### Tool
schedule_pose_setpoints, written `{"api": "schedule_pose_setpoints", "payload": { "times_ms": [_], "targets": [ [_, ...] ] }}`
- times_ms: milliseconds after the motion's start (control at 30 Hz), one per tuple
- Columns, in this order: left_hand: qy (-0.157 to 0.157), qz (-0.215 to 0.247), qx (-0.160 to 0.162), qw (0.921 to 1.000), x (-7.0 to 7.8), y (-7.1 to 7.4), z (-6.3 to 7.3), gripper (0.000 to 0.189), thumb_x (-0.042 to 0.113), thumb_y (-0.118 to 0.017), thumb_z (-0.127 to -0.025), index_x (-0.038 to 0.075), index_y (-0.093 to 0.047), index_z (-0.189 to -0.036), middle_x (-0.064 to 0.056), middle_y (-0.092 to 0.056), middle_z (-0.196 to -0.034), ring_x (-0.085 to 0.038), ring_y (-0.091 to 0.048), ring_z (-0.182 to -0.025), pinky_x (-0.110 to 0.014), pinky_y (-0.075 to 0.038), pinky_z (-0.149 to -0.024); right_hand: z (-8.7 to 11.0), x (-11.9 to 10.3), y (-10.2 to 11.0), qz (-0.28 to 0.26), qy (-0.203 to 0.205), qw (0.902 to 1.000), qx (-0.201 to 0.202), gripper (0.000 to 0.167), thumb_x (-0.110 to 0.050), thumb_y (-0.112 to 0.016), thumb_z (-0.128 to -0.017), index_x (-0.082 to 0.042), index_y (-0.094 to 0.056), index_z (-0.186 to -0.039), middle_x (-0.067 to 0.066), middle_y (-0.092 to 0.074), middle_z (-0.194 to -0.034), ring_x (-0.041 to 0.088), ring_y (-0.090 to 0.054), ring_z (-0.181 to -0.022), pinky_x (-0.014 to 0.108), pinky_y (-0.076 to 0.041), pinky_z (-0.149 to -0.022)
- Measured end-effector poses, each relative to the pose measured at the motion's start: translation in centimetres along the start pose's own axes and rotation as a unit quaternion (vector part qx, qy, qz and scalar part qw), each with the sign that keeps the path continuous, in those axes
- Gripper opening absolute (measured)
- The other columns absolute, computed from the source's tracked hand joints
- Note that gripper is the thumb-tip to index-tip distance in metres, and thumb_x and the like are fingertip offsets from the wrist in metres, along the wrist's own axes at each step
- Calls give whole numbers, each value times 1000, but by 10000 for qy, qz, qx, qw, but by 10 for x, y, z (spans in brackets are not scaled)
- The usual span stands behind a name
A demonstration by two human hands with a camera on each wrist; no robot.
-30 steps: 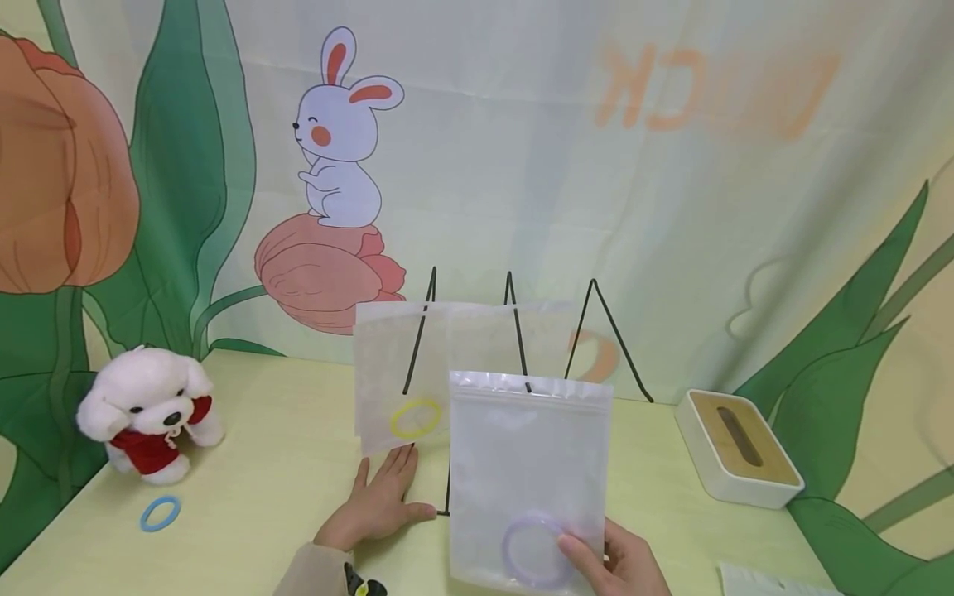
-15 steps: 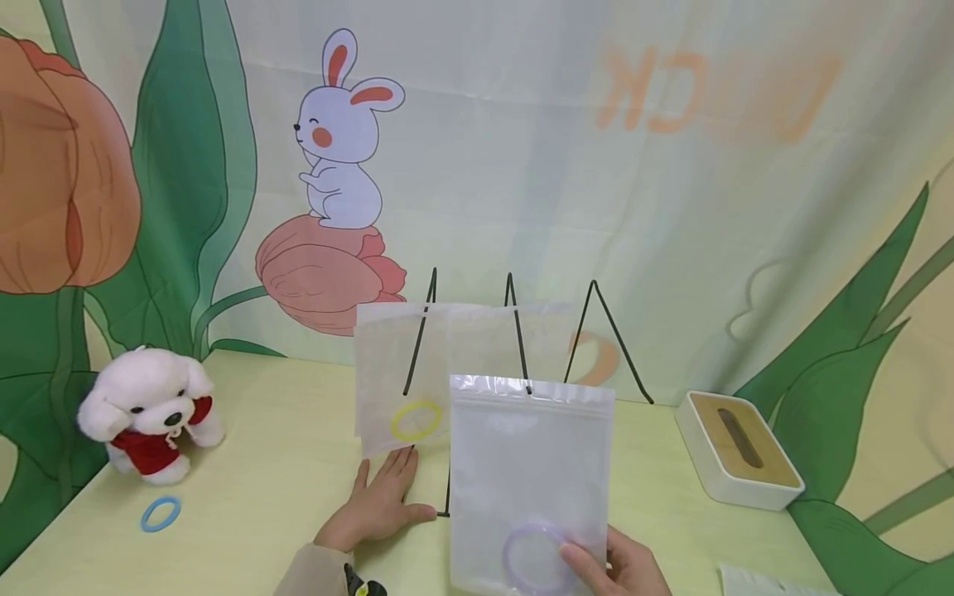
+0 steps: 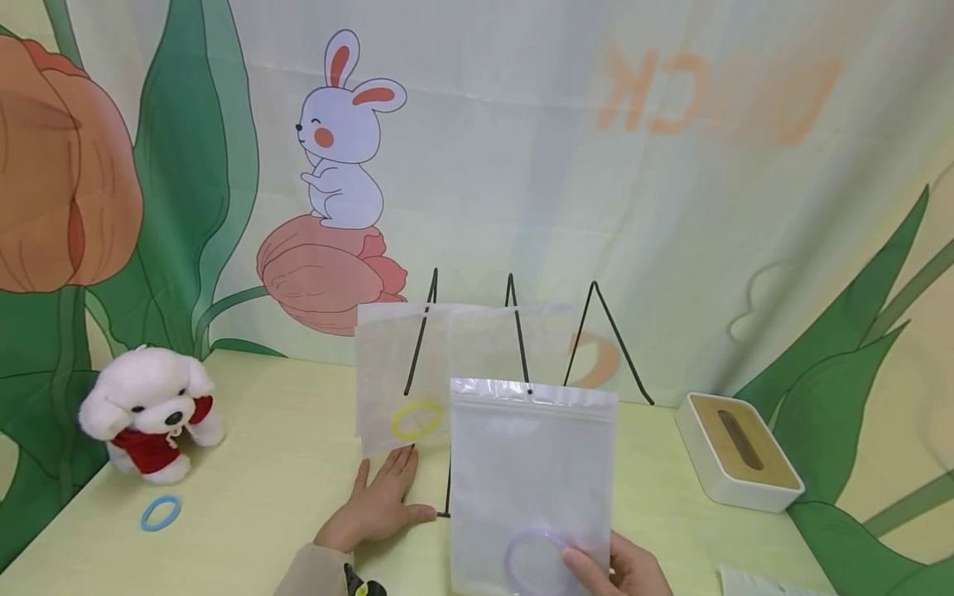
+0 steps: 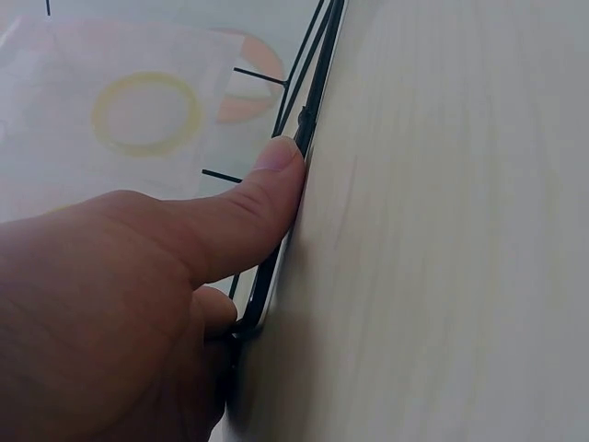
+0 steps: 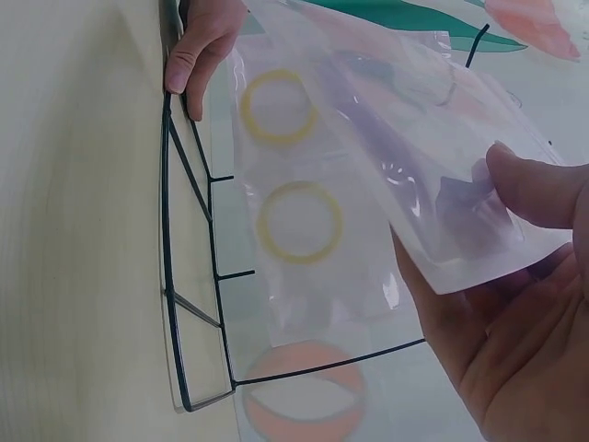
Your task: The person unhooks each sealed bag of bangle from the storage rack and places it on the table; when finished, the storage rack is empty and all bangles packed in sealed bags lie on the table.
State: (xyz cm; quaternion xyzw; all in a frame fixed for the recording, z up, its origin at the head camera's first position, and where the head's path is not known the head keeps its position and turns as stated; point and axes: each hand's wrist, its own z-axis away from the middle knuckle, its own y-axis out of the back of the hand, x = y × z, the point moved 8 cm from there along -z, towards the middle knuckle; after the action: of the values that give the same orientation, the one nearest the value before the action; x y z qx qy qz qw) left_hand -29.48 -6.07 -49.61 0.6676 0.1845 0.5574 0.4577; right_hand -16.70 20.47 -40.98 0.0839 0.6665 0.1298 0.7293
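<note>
Bag with purple ring: the bag [image 3: 532, 468] stands upright, long axis near vertical; its purple ring [image 3: 510, 561] is low, by the thumb.
Top strip vs middle prong: strip lies up and ahead of the fingers; the prong's [image 3: 520, 331] tip overlaps it. Threaded or not: can't tell.
Right hand: the right hand [image 3: 632, 569] pinches the bag's lower right; nearer hand.
Left hand: the left hand [image 3: 380, 501] rests on the rack [image 5: 168, 221] base, fingers spread.
Hung bags: bags [image 3: 398, 352] behind, left.
Blue ring: the ring [image 3: 145, 519] is well apart, near the toy dog [image 3: 152, 414].
</note>
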Motion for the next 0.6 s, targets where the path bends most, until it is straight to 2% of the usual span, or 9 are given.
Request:
{"api": "schedule_pose_setpoints", "payload": {
  "times_ms": [167,600],
  "targets": [
    [26,-53,-15,10000,-2,-2,-1,97,54,-64,-87,-6,-22,-151,-21,-16,-159,-37,-13,-146,-65,4,-110,3,-3,0,-49,81,9999,62,45,-30,-69,-91,7,-63,-116,20,-68,-105,26,-69,-85,36,-58,-66],
    [42,-58,-26,10000,-4,-3,-3,97,53,-64,-87,-6,-21,-151,-21,-14,-159,-37,-12,-146,-65,6,-110,6,0,-2,-189,108,9998,48,45,-28,-69,-91,8,-62,-117,21,-68,-106,27,-69,-85,36,-58,-66]
  ]
}}
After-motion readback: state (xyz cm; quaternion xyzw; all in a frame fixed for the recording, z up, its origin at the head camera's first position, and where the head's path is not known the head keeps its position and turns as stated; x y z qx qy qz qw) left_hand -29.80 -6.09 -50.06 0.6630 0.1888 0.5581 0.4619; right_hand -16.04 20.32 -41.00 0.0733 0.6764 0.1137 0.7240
